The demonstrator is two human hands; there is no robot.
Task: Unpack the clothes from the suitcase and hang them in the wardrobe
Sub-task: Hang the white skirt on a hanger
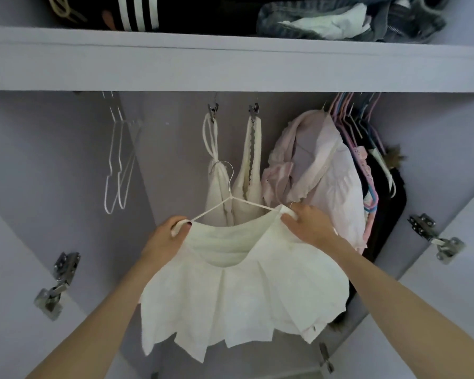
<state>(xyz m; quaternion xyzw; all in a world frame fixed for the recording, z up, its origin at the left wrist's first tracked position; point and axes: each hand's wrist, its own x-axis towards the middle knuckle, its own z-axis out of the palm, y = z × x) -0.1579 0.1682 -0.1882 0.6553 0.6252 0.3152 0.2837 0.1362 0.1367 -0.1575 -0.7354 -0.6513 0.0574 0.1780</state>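
Observation:
A white pleated skirt (pixel 244 296) hangs on a white wire hanger (pixel 230 199) that I hold up inside the open wardrobe. My left hand (pixel 166 239) grips the skirt's waistband and the hanger's left end. My right hand (pixel 308 222) pinches the waistband at the hanger's right end. The hanger's hook points up, well below the rail, which the shelf front hides. The suitcase is not in view.
Two empty white hangers (pixel 118 165) hang at the left. Two cream garments (pixel 236 170) on clips hang mid-rail, then a pink blouse (pixel 318 170) and dark clothes (pixel 383 203) at the right. The shelf (pixel 230 64) above carries folded jeans (pixel 340 20). Door hinges (pixel 56 285) flank the opening.

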